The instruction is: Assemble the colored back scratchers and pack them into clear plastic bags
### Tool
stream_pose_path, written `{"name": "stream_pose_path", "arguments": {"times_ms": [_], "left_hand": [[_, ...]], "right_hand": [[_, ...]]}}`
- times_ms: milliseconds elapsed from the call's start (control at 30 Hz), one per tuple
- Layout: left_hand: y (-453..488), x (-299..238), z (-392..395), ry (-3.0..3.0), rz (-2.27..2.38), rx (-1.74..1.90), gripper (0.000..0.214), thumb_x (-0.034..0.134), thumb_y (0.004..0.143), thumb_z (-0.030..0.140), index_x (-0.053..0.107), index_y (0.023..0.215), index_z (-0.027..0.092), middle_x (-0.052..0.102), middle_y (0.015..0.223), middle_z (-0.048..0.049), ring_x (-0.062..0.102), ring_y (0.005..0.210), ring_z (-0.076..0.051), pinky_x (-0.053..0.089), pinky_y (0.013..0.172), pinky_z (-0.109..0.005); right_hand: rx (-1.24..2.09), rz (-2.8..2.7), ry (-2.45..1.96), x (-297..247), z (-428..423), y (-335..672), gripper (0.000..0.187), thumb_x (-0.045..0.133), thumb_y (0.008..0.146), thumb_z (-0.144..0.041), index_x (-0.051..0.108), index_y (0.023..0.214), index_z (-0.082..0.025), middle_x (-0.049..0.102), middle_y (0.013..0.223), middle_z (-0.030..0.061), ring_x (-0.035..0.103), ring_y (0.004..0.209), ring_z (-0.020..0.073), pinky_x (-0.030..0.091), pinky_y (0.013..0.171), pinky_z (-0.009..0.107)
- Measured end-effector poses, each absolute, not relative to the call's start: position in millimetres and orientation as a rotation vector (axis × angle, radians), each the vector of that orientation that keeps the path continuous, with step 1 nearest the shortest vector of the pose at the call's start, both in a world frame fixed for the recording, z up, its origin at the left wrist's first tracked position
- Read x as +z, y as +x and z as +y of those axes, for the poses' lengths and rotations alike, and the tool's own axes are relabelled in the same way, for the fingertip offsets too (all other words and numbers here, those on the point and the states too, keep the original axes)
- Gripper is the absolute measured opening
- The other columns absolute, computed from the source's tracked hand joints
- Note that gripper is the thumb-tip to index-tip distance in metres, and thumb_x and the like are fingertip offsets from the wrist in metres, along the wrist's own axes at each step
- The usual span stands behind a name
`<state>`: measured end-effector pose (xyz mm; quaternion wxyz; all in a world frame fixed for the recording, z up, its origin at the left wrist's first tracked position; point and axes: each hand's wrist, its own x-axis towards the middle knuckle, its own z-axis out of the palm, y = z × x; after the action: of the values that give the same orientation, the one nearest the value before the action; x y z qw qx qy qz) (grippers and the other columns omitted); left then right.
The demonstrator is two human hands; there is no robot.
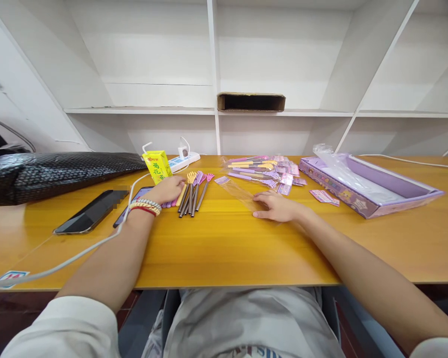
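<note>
My left hand (168,190), with bracelets at the wrist, is closed over the coloured handles (169,204) of loose back scratchers; its fingertips are hidden, so what it grips cannot be made out. Next to it lie several back scratchers (191,199) with metal rods and yellow, purple and pink claw heads. A flat clear plastic bag (239,194) with a printed top stretches across the table. My right hand (274,205) has its fingers curled on the bag's near end. Behind, bagged back scratchers (252,171) lie in a pile.
At right are printed cards (324,197) and a purple box (373,209) holding clear plastic. On the left lie a black phone (91,214), another phone partly under my wrist, a yellow drink carton (157,166), a black wrapped bundle (59,174) and a white cable (97,243). A power strip (184,161) stands behind.
</note>
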<state>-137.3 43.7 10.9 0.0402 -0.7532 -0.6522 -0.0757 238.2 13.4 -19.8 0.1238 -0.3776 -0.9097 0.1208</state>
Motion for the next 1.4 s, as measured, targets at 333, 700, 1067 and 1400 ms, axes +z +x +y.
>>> {"name": "stream_pose_path", "arguments": {"times_ms": [333,700,1067,1400], "left_hand": [[-141,4,49,-2.357,-2.001,-0.232,0.046,0.030,0.081,0.031,0.061,0.111,0.016,0.063,0.113,-0.0079,0.058,0.102,-0.021,0.042,0.090,-0.028],[-132,13,41,-2.297,-1.922,-0.419,0.044,0.029,0.085,0.030,0.057,0.114,0.012,0.058,0.120,-0.0102,0.052,0.110,-0.022,0.038,0.097,-0.031],[-4,18,-4,-2.589,-1.137,-0.476,0.031,0.035,0.089,0.030,0.056,0.108,0.017,0.059,0.109,-0.0094,0.052,0.106,-0.022,0.038,0.094,-0.037],[32,-3,-6,-2.705,-1.295,-0.439,0.041,0.032,0.089,0.045,0.056,0.107,0.016,0.059,0.108,-0.0110,0.053,0.102,-0.024,0.038,0.090,-0.038]], "right_hand": [[0.318,-2.694,-1.127,-19,13,238,0.064,0.047,0.078,-0.060,0.054,0.122,-0.015,0.050,0.129,0.0131,0.043,0.119,0.0299,0.035,0.098,0.043],[0.316,-2.702,-1.110,-18,13,238,0.063,0.048,0.078,-0.059,0.053,0.122,-0.015,0.050,0.127,0.0134,0.043,0.118,0.0298,0.035,0.097,0.042],[0.255,-2.693,-1.060,-18,12,236,0.056,0.047,0.080,-0.057,0.057,0.115,-0.014,0.056,0.118,0.0142,0.049,0.111,0.0273,0.038,0.092,0.039],[0.111,-2.411,-1.077,-7,14,246,0.029,0.046,0.086,-0.036,0.065,0.096,-0.016,0.067,0.096,0.0075,0.058,0.089,0.0188,0.041,0.082,0.031]]}}
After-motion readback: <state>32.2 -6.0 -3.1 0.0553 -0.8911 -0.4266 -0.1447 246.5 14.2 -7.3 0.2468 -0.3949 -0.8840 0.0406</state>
